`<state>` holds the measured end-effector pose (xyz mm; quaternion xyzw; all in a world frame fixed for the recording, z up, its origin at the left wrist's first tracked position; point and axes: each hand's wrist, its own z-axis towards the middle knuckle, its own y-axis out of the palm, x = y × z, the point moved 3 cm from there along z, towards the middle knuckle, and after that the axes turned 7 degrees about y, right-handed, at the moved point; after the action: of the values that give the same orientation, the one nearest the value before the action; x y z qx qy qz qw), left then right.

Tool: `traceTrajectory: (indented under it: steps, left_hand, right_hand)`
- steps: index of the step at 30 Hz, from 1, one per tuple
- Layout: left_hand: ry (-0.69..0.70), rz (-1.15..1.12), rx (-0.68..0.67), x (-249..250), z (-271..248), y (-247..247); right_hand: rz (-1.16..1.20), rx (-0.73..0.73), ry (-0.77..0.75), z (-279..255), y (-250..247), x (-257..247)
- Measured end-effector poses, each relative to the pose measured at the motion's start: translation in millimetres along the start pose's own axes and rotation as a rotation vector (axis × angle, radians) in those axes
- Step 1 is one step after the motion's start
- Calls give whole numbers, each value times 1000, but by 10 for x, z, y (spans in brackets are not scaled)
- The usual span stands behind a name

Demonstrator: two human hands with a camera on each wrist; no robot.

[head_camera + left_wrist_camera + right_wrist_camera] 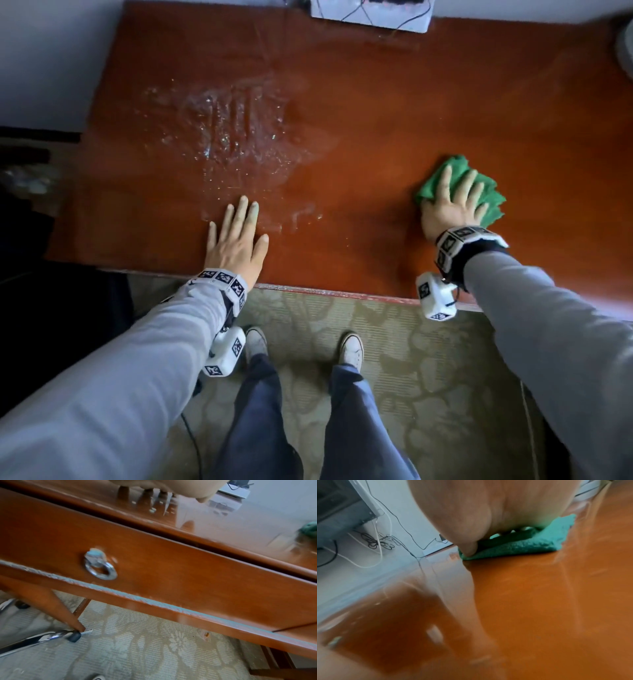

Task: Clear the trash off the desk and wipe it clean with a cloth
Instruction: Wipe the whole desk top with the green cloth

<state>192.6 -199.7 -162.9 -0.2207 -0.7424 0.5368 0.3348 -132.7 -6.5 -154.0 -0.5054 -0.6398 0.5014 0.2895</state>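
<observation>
The cloth [462, 186] lies folded on the right part of the bench [359, 102], its long axis running from near-right to far-left, one corner pointing toward the far edge. The right hand [452, 205] presses flat on it, fingers spread and straight, thumb at the cloth's left edge. The left hand [236, 240] rests flat on the bare bench near the front edge, fingers straight and close together. Just beyond its fingertips spreads a wet patch [222, 130]. Wide bare wood lies between cloth and wet patch. A white device [370, 13] sits at the far edge, well apart from both hands
</observation>
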Motion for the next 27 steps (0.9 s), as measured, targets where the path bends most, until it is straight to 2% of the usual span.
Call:
traceTrajectory:
  steps: [2,5,7,8,9,10,11,14,16,18,21,23,25,27]
  left_hand:
    - [18,9,11,-228,43,-58]
    - [81,30,11,-507,113,-129]
    - [133,60,14,-669,121,-171]
    - [154,70,7,-755,126,-200]
    - [169,68,-2,-838,127,-227]
    - [179,61,-6,-923,128,-257]
    - [178,58,-11,-1014,125,-287]
    - [196,56,-18,-1293,105,-382]
    - [249,67,-22,-1433,80,-411]
    - [303,56,-28,-1493,73,-407]
    - [325,13,-22,-1518,81,-412]
    - [329,6,-13,-1533,72,-417]
    - [338,15,-13,-1554,56,-417]
    - [347,33,-10,-1557,37,-428]
  right_hand:
    - [-52,4,-113,-207,160,-500]
    - [-169,-42,-467,-1049,550,-1379]
    - [-259,-124,-714,-1711,811,-1804]
    - [-285,-158,-782,-1908,897,-1893]
    - [-293,-156,-798,-1963,926,-1897]
    - [-276,-126,-741,-1896,901,-1826]
    - [-227,-85,-619,-1747,847,-1703]
    - [-34,19,-122,-1236,581,-1267]
    - [8,35,49,-1145,555,-1325]
    - [-17,49,3,-1334,698,-1746]
    - [-137,-23,-389,-2000,1066,-2564]
    - [-224,-111,-595,-2387,1205,-2865]
    - [-239,-112,-636,-2353,1178,-2808]
    - [-181,-37,-483,-2061,1058,-2495]
